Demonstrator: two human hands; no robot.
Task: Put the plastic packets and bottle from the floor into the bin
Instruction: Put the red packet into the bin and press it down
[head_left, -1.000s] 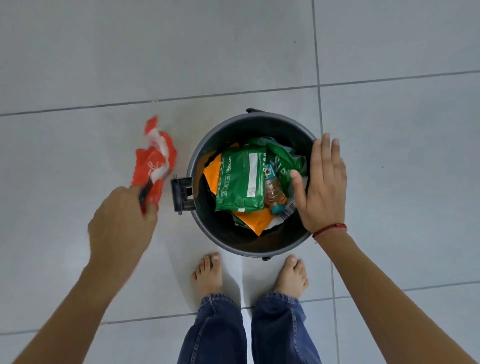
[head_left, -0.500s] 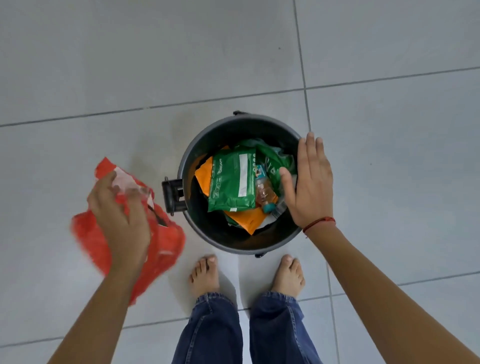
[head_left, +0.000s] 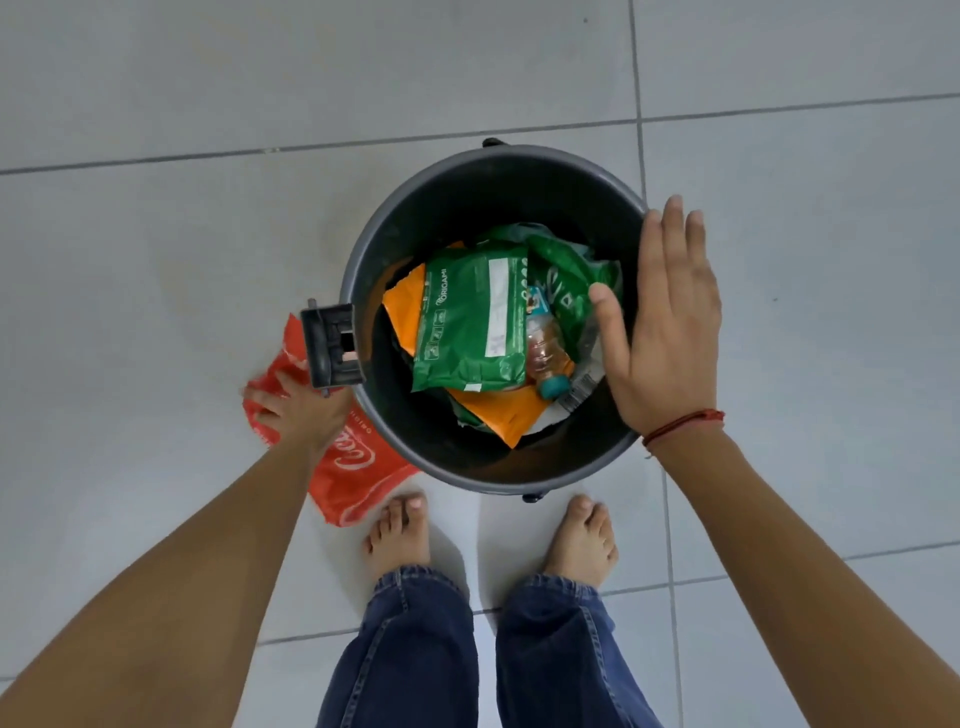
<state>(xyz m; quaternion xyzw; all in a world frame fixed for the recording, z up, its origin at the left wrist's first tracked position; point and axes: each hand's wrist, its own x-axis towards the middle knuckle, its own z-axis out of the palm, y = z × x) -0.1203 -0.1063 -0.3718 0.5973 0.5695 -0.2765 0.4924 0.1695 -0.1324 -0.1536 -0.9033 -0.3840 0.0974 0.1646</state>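
A round dark grey bin (head_left: 467, 192) stands on the tiled floor in front of my feet. Inside lie a green packet (head_left: 470, 322), an orange packet (head_left: 506, 415), another crumpled green packet (head_left: 563, 275) and a small bottle (head_left: 545, 353) with a teal cap. My left hand (head_left: 298, 410) grips a red plastic packet (head_left: 353, 473) low beside the bin's left side, under the bin's black hinge bracket (head_left: 332, 343). My right hand (head_left: 665, 327) rests flat with fingers apart on the bin's right rim, holding nothing.
Light grey floor tiles (head_left: 182, 260) surround the bin on all sides. My two bare feet (head_left: 397, 535) and jeans legs stand just below the bin.
My left hand has swung the red packet from the left of the bin down and inward to its lower left side. The right hand stays on the rim.
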